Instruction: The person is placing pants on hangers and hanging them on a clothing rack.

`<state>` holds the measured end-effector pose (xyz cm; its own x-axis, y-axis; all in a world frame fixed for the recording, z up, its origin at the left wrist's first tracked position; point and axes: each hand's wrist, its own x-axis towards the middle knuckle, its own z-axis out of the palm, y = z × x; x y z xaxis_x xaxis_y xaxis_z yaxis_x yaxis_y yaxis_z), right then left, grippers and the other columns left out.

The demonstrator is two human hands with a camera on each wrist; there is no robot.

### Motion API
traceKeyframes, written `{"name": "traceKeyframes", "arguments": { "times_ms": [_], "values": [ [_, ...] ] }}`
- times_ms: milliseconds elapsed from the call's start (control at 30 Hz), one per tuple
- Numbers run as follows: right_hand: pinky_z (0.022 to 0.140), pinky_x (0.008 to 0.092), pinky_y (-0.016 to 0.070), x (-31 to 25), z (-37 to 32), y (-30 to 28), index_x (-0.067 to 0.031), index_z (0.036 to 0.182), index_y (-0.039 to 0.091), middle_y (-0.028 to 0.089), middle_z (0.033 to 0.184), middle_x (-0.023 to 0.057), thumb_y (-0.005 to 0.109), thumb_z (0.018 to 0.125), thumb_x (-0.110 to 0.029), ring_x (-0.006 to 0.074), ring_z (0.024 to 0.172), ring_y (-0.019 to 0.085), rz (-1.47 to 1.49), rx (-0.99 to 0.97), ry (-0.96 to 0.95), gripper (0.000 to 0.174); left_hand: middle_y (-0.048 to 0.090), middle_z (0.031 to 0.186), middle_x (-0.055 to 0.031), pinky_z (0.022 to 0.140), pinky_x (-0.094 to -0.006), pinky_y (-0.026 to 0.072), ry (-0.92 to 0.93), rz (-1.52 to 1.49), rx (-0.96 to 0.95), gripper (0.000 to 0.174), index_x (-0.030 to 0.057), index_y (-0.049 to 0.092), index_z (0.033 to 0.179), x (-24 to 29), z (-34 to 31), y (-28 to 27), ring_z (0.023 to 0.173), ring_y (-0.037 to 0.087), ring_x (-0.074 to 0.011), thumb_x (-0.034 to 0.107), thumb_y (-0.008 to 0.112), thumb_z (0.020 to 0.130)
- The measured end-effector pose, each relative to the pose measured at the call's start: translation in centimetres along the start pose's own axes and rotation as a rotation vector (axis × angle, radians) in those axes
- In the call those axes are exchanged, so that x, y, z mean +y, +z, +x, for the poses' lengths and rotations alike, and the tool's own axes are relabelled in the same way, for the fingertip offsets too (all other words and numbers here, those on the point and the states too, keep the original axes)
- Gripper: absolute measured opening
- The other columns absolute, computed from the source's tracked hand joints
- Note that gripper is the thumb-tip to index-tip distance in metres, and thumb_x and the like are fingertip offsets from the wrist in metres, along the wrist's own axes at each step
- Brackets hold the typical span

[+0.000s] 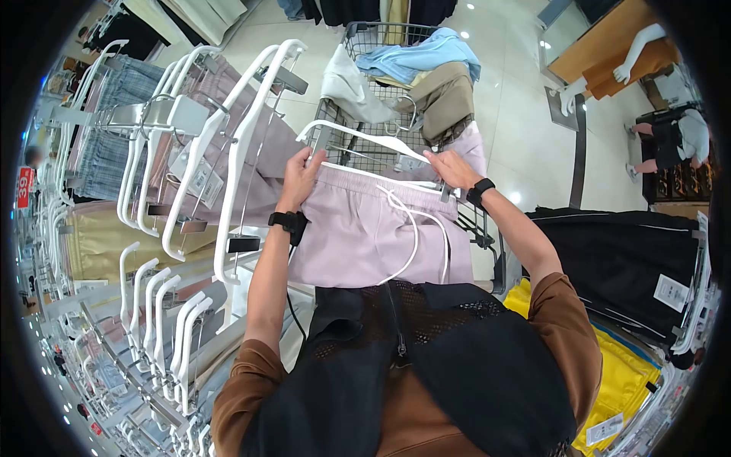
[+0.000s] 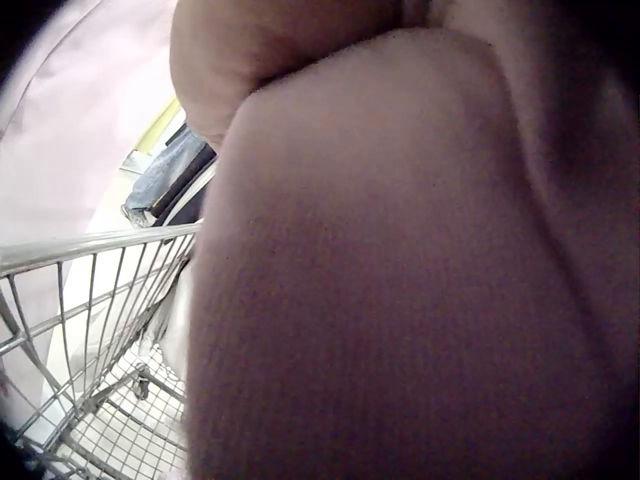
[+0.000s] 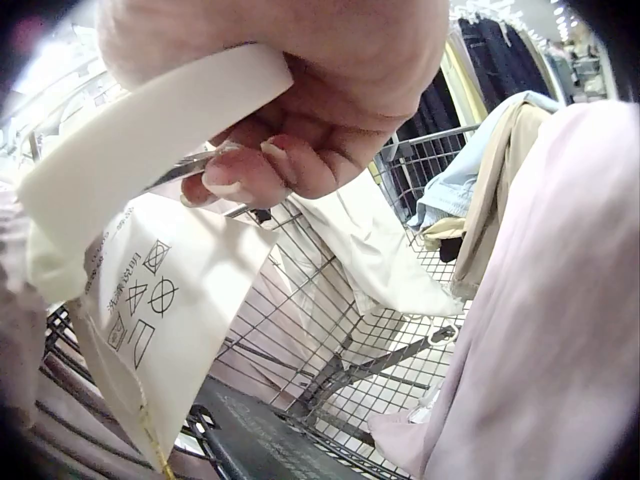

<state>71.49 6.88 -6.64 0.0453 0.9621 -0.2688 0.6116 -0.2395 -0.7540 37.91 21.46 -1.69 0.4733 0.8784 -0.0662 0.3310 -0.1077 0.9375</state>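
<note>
Pale lilac drawstring shorts [image 1: 365, 221] hang by the waistband from a white clip hanger [image 1: 367, 134], spread in front of the person's body. At the left end, the left hand [image 1: 299, 179] grips the hanger by its clip, beside the waistband. The right hand [image 1: 454, 170] pinches the hanger's other end. Close up in the right wrist view, that hand's fingers [image 3: 270, 170] curl under the white hanger arm, with a printed care label [image 3: 160, 310] hanging below. In the left wrist view, the hand [image 2: 300, 40] fills the top and its fingertips are hidden.
A wire shopping cart [image 1: 362, 38] stands just beyond the shorts, holding light blue [image 1: 426, 55], white and brown clothes. Racks of white hangers [image 1: 247, 145] with shorts crowd the left. On the right hang black trousers [image 1: 609, 251] and yellow garments [image 1: 620, 377]. A mannequin [image 1: 609, 72] stands farther off.
</note>
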Motion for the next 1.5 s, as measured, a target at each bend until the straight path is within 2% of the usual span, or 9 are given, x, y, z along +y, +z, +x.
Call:
{"name": "traceKeyframes", "arguments": {
  "times_ms": [133, 300, 400, 567, 633, 767, 967, 1233, 1500],
  "values": [
    [0.065, 0.0493, 0.0416, 0.5, -0.1, 0.6, 0.0048, 0.062, 0.053, 0.056, 0.061, 0.0240, 0.033, 0.101, -0.048, 0.0437, 0.064, 0.054, -0.107, 0.017, -0.118, 0.069, 0.048, 0.067, 0.0054, 0.055, -0.0229, 0.0318, -0.005, -0.081, 0.029, 0.032, 0.0018, 0.060, 0.077, 0.6, -0.1, -0.2, 0.064, 0.038, -0.0032, 0.029, 0.063, 0.094],
    [0.070, 0.0509, 0.0466, -0.4, 1.3, 1.7, 0.0026, 0.074, 0.062, 0.062, 0.072, 0.0232, 0.035, 0.101, -0.043, 0.0440, 0.074, 0.060, -0.228, -0.028, -0.161, 0.059, 0.046, 0.065, 0.0048, 0.052, -0.0244, 0.0305, 0.050, -0.048, 0.048, 0.032, -0.0010, 0.059, 0.078, 5.0, -1.7, 0.6, 0.062, 0.035, -0.0041, 0.027, 0.064, 0.094],
    [0.070, 0.0503, 0.0490, -7.0, 1.5, 1.3, 0.0015, 0.079, 0.065, 0.065, 0.078, 0.0230, 0.050, 0.095, -0.037, 0.0424, 0.078, 0.063, -0.362, 0.139, -0.116, 0.044, 0.043, 0.063, 0.0016, 0.050, -0.0258, 0.0295, 0.157, 0.120, 0.071, 0.031, -0.0031, 0.059, 0.080, 7.6, -2.9, 0.8, 0.061, 0.032, -0.0058, 0.024, 0.065, 0.093],
    [0.068, 0.0371, 0.0478, -17.5, 2.5, 1.3, 0.0010, 0.094, 0.065, 0.067, 0.081, 0.0152, 0.051, 0.096, -0.041, 0.0282, 0.077, 0.065, 0.283, 0.440, -0.396, 0.045, 0.044, 0.062, -0.0049, 0.050, -0.0290, 0.0326, 0.162, 0.282, 0.025, 0.025, -0.0043, 0.061, 0.089, 9.7, -4.1, 1.0, 0.060, 0.034, -0.0091, 0.020, 0.066, 0.092],
    [0.075, 0.0312, 0.0449, -18.7, 4.2, 1.6, 0.0025, 0.095, 0.063, 0.064, 0.081, 0.0071, 0.047, 0.099, -0.046, 0.0179, 0.081, 0.060, 0.666, 0.120, -0.534, 0.051, 0.046, 0.061, -0.0068, 0.050, -0.0297, 0.0343, 0.260, 0.231, 0.057, 0.024, -0.0041, 0.061, 0.091, 10.6, -4.6, 1.7, 0.059, 0.035, -0.0098, 0.019, 0.066, 0.091],
    [0.081, 0.0269, 0.0415, -19.3, 6.0, 2.8, 0.0022, 0.087, 0.062, 0.060, 0.079, 0.0029, 0.043, 0.100, -0.048, 0.0131, 0.082, 0.055, 0.658, -0.020, -0.406, 0.055, 0.054, 0.063, -0.0127, 0.052, -0.0313, 0.0390, 0.314, 0.260, 0.064, 0.023, -0.0031, 0.063, 0.097, 11.4, -5.4, 1.4, 0.055, 0.040, -0.0141, 0.018, 0.068, 0.090],
    [0.056, 0.0248, 0.0422, -20.6, 5.5, 3.2, -0.0001, 0.075, 0.060, 0.057, 0.069, 0.0009, 0.045, 0.098, -0.053, 0.0104, 0.059, 0.052, 0.727, -0.024, -0.270, 0.059, 0.052, 0.061, -0.0106, 0.051, -0.0302, 0.0387, 0.269, 0.297, 0.059, 0.027, -0.0027, 0.061, 0.089, 11.2, -6.6, 0.9, 0.053, 0.038, -0.0153, 0.020, 0.076, 0.083],
    [0.047, 0.0311, 0.0380, -21.4, 4.4, 3.5, 0.0006, 0.060, 0.056, 0.047, 0.046, 0.0056, 0.045, 0.096, -0.056, 0.0146, 0.044, 0.048, 0.542, 0.473, -0.344, 0.068, 0.049, 0.057, -0.0091, 0.050, -0.0311, 0.0398, 0.302, 0.292, 0.173, 0.032, -0.0009, 0.057, 0.081, 11.8, -6.9, 0.9, 0.050, 0.039, -0.0185, 0.022, 0.080, 0.079],
    [0.048, 0.0352, 0.0357, -22.2, 3.5, 2.6, 0.0021, 0.062, 0.057, 0.047, 0.046, 0.0105, 0.042, 0.097, -0.056, 0.0182, 0.044, 0.047, 0.512, 0.426, -0.428, 0.069, 0.048, 0.057, -0.0044, 0.049, -0.0251, 0.0363, 0.304, 0.246, 0.253, 0.027, -0.0016, 0.054, 0.077, 11.3, -7.1, 0.8, 0.054, 0.040, -0.0084, 0.014, 0.075, 0.083]
  ]
}}
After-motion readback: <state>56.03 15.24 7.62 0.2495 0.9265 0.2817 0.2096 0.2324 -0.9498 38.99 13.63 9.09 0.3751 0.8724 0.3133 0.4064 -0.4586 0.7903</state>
